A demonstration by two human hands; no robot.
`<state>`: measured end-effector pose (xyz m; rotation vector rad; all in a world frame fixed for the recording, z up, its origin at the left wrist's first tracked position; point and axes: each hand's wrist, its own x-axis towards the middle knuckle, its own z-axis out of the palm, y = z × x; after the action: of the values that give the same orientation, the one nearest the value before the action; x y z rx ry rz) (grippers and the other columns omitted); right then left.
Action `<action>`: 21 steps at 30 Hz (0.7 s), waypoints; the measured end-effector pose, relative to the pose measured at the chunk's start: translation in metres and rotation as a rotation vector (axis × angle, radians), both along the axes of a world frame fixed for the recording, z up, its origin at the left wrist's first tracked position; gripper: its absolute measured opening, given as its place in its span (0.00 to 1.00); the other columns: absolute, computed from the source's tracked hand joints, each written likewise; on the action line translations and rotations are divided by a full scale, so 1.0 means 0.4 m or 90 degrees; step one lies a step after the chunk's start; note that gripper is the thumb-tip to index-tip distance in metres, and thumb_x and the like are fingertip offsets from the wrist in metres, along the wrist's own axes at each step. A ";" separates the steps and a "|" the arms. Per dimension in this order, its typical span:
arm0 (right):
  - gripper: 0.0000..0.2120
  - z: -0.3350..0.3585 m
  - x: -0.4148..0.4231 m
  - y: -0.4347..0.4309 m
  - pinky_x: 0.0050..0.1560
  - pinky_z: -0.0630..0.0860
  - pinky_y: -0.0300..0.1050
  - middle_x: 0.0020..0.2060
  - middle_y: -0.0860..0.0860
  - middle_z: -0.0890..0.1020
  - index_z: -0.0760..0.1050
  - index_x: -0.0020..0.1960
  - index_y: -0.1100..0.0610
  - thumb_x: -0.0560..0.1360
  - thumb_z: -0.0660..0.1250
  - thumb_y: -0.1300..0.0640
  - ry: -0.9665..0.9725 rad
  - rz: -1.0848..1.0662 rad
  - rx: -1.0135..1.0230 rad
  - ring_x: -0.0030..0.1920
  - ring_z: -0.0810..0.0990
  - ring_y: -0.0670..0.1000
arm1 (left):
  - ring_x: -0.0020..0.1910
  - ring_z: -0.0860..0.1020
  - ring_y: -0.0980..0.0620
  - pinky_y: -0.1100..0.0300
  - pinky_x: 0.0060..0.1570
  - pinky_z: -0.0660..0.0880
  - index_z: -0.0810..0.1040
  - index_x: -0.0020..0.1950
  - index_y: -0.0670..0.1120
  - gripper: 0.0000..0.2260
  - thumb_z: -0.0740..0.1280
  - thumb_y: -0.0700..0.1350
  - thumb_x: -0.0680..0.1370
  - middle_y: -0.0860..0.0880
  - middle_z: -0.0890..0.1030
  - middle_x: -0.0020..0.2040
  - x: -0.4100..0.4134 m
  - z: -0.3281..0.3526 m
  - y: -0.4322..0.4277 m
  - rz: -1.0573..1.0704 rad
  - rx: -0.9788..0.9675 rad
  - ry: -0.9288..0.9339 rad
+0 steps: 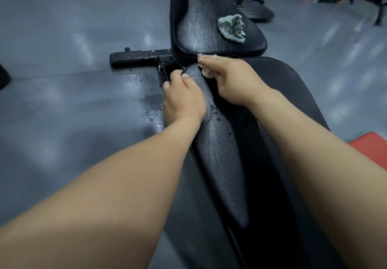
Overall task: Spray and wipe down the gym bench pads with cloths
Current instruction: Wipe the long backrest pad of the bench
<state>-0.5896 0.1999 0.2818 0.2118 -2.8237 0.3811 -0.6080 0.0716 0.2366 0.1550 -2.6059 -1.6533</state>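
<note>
**Q.** Which step is shown?
**A.** Wiping. The right hand point(228, 80) has its grip closed on a pale cloth point(206, 72), bunched under the fingers. It presses the cloth on the far end of the near pad point(222, 164), just where that pad meets the far pad point(199, 23).

**Q.** And the other hand?
**A.** The left hand point(184, 97) braces the work. Its grip is closed over the near pad's left edge, thumb on top and fingers curled round the side.

**Q.** Is spraying finished?
**A.** For this pad, apparently. Droplets point(215, 111) stand on its surface beside the left wrist, and a wet patch point(146, 95) lies on the floor point(62, 80) next to it. No spray bottle is in view.

**Q.** Is there a second cloth?
**A.** A grey-green cloth point(231, 28) lies crumpled on the far pad, apart from both hands.

**Q.** What does the next move call for?
**A.** Probably a stroke drawn back along the near pad towards the body, through the droplets, with the cloth held flat under steady pressure. The left hand would need to give way for the edge it covers to be reached. Whether the far pad is already wiped cannot be told.
</note>
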 end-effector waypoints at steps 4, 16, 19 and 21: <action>0.26 0.012 -0.018 -0.030 0.65 0.75 0.43 0.57 0.48 0.84 0.77 0.70 0.55 0.74 0.59 0.67 -0.004 -0.034 -0.045 0.58 0.82 0.49 | 0.64 0.74 0.39 0.55 0.57 0.67 0.72 0.72 0.54 0.18 0.51 0.52 0.85 0.44 0.73 0.69 -0.003 -0.004 -0.005 -0.006 0.028 -0.005; 0.21 -0.010 0.143 -0.080 0.69 0.69 0.47 0.66 0.54 0.80 0.78 0.67 0.59 0.77 0.60 0.68 -0.019 -0.046 0.026 0.68 0.75 0.58 | 0.69 0.70 0.41 0.54 0.66 0.64 0.71 0.74 0.47 0.19 0.50 0.50 0.87 0.41 0.72 0.72 0.057 0.011 -0.060 -0.062 0.092 -0.057; 0.17 -0.023 0.213 -0.091 0.64 0.71 0.54 0.64 0.58 0.80 0.78 0.63 0.63 0.77 0.60 0.68 -0.033 -0.022 0.040 0.65 0.76 0.61 | 0.69 0.71 0.38 0.52 0.64 0.65 0.70 0.72 0.43 0.21 0.49 0.53 0.87 0.38 0.72 0.71 0.151 -0.030 -0.074 -0.030 0.101 -0.111; 0.18 -0.036 0.254 -0.092 0.66 0.73 0.56 0.67 0.56 0.79 0.77 0.66 0.61 0.78 0.60 0.67 -0.036 -0.016 0.038 0.68 0.75 0.60 | 0.68 0.71 0.38 0.52 0.61 0.66 0.69 0.72 0.42 0.22 0.48 0.55 0.87 0.38 0.73 0.71 0.217 -0.046 -0.068 -0.030 0.141 -0.142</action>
<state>-0.4882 0.1630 0.2675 0.1811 -2.8930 0.3018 -0.5211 0.0442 0.2183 0.3056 -2.5870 -2.0496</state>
